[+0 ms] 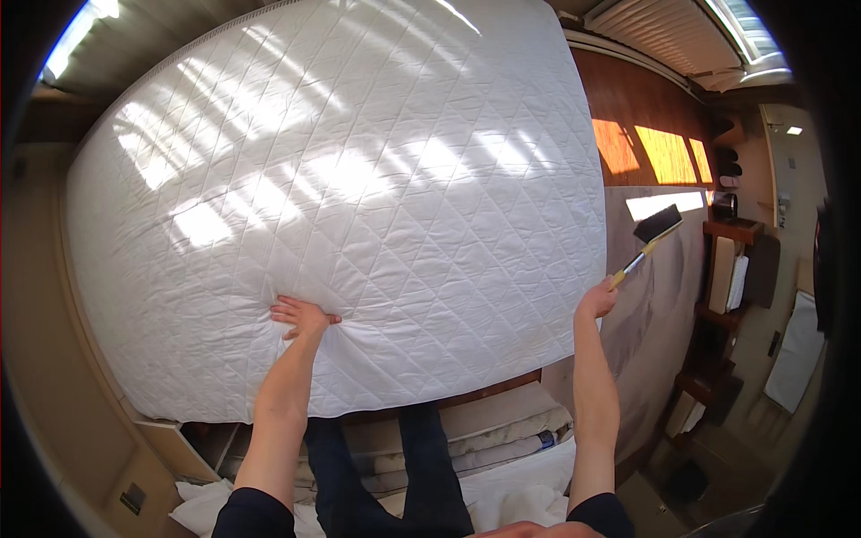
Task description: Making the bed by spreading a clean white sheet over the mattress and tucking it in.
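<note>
A white quilted mattress cover point(430, 269) spreads over the bed before me, with bright stripes of sunlight across it. My left hand point(303, 318) presses flat into its near part, fingers apart, and creases fan out around the palm. Beyond the bed's right edge, my right hand point(599, 298) grips the handle of a bed brush point(635, 261). That brush has dark bristles and a pale yellow handle with a metallic band. Its head points away from me, above the rug and apart from the cover.
Folded bedding point(504, 437) and white linen point(518, 481) lie around my legs at the bed's near side. To the right are a grey rug point(646, 323), a sunlit wooden floor point(646, 87) and dark wooden shelves point(733, 232). A wall point(40, 282) borders the left.
</note>
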The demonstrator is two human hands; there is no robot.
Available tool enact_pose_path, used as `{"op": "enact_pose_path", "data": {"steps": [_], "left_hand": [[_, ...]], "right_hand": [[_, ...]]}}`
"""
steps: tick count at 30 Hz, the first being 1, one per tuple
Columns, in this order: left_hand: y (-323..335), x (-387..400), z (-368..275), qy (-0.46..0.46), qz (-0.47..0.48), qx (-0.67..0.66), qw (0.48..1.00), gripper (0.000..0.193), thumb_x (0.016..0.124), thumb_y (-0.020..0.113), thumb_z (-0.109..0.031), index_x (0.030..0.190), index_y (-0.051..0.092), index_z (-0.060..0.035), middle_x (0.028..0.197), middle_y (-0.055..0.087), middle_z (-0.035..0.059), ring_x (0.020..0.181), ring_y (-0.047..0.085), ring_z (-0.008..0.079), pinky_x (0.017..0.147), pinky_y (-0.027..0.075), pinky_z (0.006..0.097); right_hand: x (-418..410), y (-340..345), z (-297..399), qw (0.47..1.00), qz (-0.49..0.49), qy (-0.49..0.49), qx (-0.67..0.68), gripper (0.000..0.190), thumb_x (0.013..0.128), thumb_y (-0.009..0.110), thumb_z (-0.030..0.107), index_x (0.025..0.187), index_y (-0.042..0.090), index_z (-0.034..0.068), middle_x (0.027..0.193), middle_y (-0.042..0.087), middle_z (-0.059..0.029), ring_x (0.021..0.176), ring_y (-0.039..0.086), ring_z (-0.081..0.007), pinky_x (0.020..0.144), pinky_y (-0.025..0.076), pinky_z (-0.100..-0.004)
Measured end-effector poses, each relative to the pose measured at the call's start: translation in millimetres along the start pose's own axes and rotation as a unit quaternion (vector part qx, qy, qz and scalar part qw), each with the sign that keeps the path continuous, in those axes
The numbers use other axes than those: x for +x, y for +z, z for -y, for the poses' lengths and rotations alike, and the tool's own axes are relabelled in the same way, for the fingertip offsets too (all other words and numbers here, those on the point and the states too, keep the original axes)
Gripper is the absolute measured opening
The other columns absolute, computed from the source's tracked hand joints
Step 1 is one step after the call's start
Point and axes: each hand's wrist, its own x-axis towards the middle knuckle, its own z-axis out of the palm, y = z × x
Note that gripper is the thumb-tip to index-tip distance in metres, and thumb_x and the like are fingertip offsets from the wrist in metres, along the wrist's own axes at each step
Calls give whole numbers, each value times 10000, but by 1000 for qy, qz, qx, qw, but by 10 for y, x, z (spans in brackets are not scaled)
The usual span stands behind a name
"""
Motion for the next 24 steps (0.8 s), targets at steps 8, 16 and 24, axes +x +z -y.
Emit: {"op": "enact_pose_path", "data": {"steps": [8,16,24], "left_hand": [[-19,21,19,-8,-5,30,1000,1557,371,918,-432,1416,-156,-7,1480,-112,281,1386,-60,424,972,250,694],[-1,114,14,-17,8,22,1000,1598,347,920,-442,1399,-200,-2,1468,-158,287,1379,-98,429,970,231,707],[-88,-15,34,14,8,-3,1000,1570,341,915,-437,1420,-134,10,1471,-144,296,1375,-99,448,959,210,727]], "right_hand": [[-2607,198,2781,711,503,-451,196,289,879,580,373,927,539,91,637,593,-142,595,595,-344,517,452,-428],[-3046,772,3515,551,565,-597,146,392,853,571,441,837,531,51,687,617,-171,686,609,-374,602,472,-462],[526,1147,1126,985,86,57,-140,558,877,500,497,859,664,-36,848,652,-251,806,647,-391,719,511,-483]]}}
